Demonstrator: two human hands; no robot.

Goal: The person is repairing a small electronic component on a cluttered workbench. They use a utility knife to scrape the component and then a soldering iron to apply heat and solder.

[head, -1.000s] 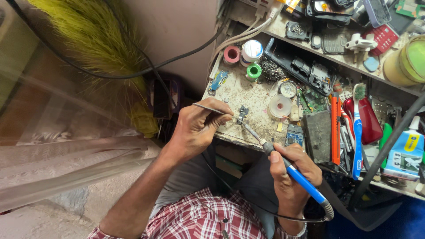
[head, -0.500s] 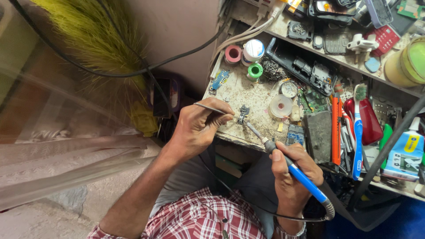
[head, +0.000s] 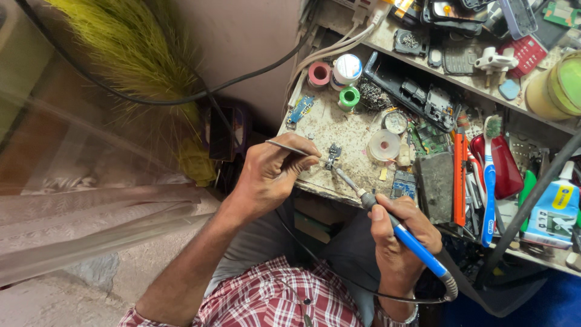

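Note:
My left hand [head: 273,175] pinches metal tweezers [head: 289,147], whose tips hold down a small dark circuit part [head: 332,154] on the stained workbench [head: 330,121]. In my right hand [head: 396,239] is a blue-handled soldering iron [head: 404,233]. Its metal tip reaches up and left to the same small part. A black cord runs from the iron's handle down past my wrist.
Tape rolls [head: 319,74] and a green spool [head: 348,97] stand at the bench's back. A solder coil [head: 384,145], circuit boards [head: 430,138], a red-orange tool [head: 460,178], a toothbrush [head: 489,175] and a white-blue bottle [head: 554,209] crowd the right. Phone parts fill the shelf [head: 460,60]. A broom [head: 130,54] leans left.

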